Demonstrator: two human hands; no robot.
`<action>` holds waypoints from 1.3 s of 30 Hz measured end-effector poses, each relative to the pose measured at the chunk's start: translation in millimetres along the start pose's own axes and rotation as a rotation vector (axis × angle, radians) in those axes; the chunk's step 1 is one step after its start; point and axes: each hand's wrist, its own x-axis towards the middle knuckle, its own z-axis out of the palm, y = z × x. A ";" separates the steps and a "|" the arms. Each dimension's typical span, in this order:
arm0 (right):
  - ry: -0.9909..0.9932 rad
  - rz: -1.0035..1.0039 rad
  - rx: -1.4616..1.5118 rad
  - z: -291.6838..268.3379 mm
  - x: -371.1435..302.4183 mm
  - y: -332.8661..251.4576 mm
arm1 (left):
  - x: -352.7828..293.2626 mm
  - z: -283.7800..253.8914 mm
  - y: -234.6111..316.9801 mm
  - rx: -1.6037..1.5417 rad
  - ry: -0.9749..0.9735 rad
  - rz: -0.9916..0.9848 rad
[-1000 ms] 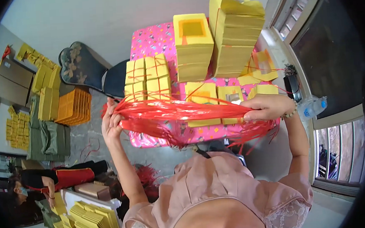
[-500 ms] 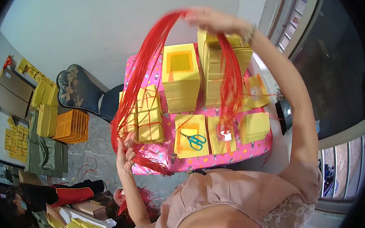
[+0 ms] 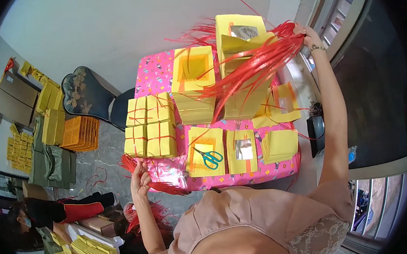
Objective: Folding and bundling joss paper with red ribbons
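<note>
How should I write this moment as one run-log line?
Right hand: grips red strands | Left hand: at smaller red bunch, grip unclear | Pink-covered table: teal scissors on yellow paper, tied yellow bundles

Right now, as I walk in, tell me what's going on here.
The person's right hand grips a bunch of red strips that fans out in front of a tall yellow stack. The left hand is curled beside red strands near the pink table cover; whether it holds them is unclear. Scissors lie on a low yellow pile, and red-tied yellow bundles sit to their left.
</note>
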 end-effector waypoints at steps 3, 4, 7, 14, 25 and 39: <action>-0.123 0.154 -0.002 -10.0 -25.6 11.9 | 8.2 27.5 3.6 0.050 -0.095 -0.056; -0.135 0.350 0.221 -20.0 -34.3 6.7 | 14.3 36.7 2.1 0.065 -0.096 -0.086; -0.108 0.264 0.231 -69.3 -60.6 16.2 | 26.4 56.1 -8.7 0.113 -0.168 -0.134; 0.021 0.416 0.318 -168.6 -135.8 100.1 | 26.6 105.0 -52.9 0.306 -0.094 -0.299; 0.145 0.404 0.335 -143.6 -153.7 207.2 | 84.8 235.3 -246.5 0.844 -0.359 -0.315; 0.220 0.238 0.075 -123.3 -143.3 273.1 | 104.0 239.5 -329.1 0.792 -0.358 -0.575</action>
